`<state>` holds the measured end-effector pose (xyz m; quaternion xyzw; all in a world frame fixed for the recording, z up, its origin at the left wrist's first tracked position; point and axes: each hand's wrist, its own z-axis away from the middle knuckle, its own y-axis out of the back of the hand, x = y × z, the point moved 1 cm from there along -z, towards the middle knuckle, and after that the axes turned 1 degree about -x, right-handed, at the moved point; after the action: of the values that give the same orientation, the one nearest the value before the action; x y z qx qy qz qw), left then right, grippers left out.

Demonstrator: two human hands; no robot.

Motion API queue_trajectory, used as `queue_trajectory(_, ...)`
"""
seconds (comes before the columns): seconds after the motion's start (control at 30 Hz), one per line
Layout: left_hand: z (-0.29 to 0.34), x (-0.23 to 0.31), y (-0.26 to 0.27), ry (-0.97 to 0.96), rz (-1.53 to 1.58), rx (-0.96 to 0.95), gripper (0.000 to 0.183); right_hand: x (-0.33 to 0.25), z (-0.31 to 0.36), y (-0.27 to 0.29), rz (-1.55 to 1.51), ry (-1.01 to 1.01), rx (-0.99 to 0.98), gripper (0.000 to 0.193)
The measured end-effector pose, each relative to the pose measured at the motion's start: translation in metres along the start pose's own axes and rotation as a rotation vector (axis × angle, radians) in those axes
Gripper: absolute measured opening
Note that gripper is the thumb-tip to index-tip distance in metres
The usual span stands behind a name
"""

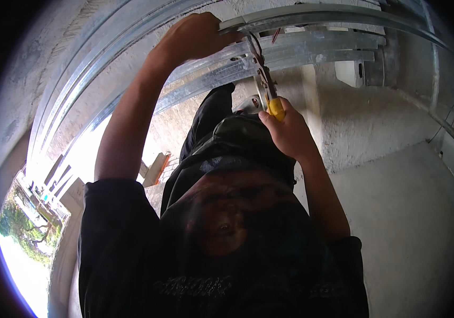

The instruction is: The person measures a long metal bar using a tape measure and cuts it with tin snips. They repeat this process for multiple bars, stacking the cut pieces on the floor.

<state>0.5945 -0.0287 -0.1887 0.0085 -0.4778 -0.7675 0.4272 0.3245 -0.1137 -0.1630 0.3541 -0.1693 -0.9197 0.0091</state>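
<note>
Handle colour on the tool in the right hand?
Yellow handle, seen best in the head view.

Head-worn fisheye, downward over both hands (195, 37) (291, 131)

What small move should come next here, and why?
Probably nudge the yellow-handled snips up to seat them on the metal channel: the right hand holds them, their upper end shows at the channel, and the left hand grips it close by. Whether they already straddle the metal is unclear.
</note>
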Motion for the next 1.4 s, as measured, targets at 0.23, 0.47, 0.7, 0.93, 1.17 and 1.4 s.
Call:
queue_trajectory(0.23, 0.0, -0.003, 0.0, 0.012, 0.102, -0.054, 0.057, -0.001, 0.006, 0.003, 0.004, -0.013, -0.001, 0.039)
queue_trajectory(0.47, 0.006, 0.003, -0.013, -0.002, -0.023, 0.198, 0.065, -0.005, 0.009, 0.003, 0.013, -0.01, -0.005, 0.04)
queue_trajectory(0.7, 0.028, 0.025, -0.007, -0.025, -0.2, 0.295, 0.062, -0.005, 0.011, 0.001, 0.011, -0.035, 0.003, 0.041)
queue_trajectory(0.93, 0.036, 0.031, -0.01, -0.023, -0.148, 0.285, 0.057, 0.001, 0.013, -0.003, 0.011, -0.049, 0.013, 0.034)
queue_trajectory(1.17, 0.043, 0.032, -0.009, -0.058, -0.143, 0.224, 0.039, 0.005, 0.012, -0.008, 0.13, -0.087, 0.063, 0.043)
queue_trajectory(1.4, 0.043, 0.033, -0.016, -0.049, -0.103, 0.205, 0.033, 0.009, 0.015, -0.008, 0.13, -0.041, 0.103, 0.04)
